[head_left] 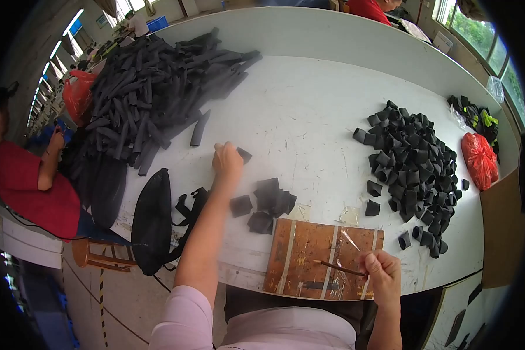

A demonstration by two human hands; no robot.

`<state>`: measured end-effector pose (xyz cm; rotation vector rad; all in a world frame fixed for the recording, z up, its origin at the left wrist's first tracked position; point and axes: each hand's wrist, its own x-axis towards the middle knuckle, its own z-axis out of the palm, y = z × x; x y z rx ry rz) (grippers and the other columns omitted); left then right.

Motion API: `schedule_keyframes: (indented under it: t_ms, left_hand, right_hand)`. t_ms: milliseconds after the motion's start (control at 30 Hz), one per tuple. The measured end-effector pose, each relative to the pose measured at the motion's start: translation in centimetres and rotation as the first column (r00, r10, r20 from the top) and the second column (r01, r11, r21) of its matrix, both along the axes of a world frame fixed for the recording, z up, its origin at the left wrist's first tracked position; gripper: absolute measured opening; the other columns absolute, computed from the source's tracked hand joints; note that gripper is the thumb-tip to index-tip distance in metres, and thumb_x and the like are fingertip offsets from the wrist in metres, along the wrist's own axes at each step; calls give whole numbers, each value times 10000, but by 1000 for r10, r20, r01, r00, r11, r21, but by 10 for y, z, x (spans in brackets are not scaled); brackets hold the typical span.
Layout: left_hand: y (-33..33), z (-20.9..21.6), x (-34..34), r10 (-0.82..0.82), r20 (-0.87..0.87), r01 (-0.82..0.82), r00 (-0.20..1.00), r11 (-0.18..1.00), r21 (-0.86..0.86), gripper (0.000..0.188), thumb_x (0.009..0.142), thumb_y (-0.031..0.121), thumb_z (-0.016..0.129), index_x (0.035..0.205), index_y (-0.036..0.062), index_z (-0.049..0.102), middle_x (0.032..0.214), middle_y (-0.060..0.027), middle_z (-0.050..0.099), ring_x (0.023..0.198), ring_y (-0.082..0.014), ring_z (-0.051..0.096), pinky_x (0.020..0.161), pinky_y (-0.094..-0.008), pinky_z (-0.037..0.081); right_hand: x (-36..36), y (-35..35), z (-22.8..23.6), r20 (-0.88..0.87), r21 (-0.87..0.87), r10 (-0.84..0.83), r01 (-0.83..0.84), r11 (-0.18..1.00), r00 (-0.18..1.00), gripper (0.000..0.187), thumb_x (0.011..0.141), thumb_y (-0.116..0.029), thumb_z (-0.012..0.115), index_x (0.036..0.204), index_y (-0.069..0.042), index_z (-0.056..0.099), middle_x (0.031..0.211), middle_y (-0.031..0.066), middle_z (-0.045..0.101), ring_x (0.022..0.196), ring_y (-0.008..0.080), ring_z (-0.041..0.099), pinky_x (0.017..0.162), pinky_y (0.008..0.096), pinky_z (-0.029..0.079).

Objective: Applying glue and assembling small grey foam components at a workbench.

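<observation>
My left hand (227, 160) reaches out over the white table, its fingers closed at a small flat black piece (244, 154) that shows beside them; the fingertips are partly hidden. A thin, slightly bent brown stick (341, 268) with a paler tip is pinched in my right hand (382, 274), above a stained wooden board (297, 248) with light strips across it. Between my hands lie several flat black pieces (267, 198), some overlapping. A lone black tube (200, 128) rests just beyond my left hand.
A large heap of long black tubes (151, 87) fills the far left. Short black rings (414, 163) are piled at right, near a red plastic bag (479, 160). A black bag (151, 221) hangs over the table's left edge. A person in red (35, 186) sits at left.
</observation>
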<state>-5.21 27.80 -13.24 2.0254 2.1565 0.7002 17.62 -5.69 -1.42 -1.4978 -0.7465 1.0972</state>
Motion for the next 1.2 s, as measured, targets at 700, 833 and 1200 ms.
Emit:
schedule_keyframes:
  t_ms: [700, 833, 1200]
  left_hand:
    - [-305, 68, 10, 526, 811, 851, -256, 521, -69, 167, 865, 163, 540, 961, 28, 526, 679, 21, 515, 538, -53, 502, 430, -168, 380]
    - [-314, 67, 17, 455, 868, 875, -199, 481, -51, 150, 855, 145, 553, 941, 22, 548, 707, 3, 551, 543, -56, 517, 432, -161, 380]
    - [-310, 99, 5, 447, 886, 869, -127, 480, -117, 108, 816, 25, 549, 920, -1, 560, 719, -69, 600, 560, -111, 557, 477, -209, 409]
  right_hand:
    - [-78, -14, -21, -281, 173, 101, -53, 983, 954, 118, 764, -85, 649, 729, -17, 560, 660, -12, 559, 564, 43, 449, 533, 174, 351]
    - [-74, -27, -17, -283, 140, 46, -6, 990, 958, 128, 760, -87, 653, 721, -17, 553, 654, -4, 556, 561, 50, 472, 527, 179, 376]
    - [-66, -25, -7, -417, 152, 206, -156, 976, 885, 84, 798, -85, 627, 772, -19, 582, 707, -7, 577, 630, 39, 497, 569, 177, 407]
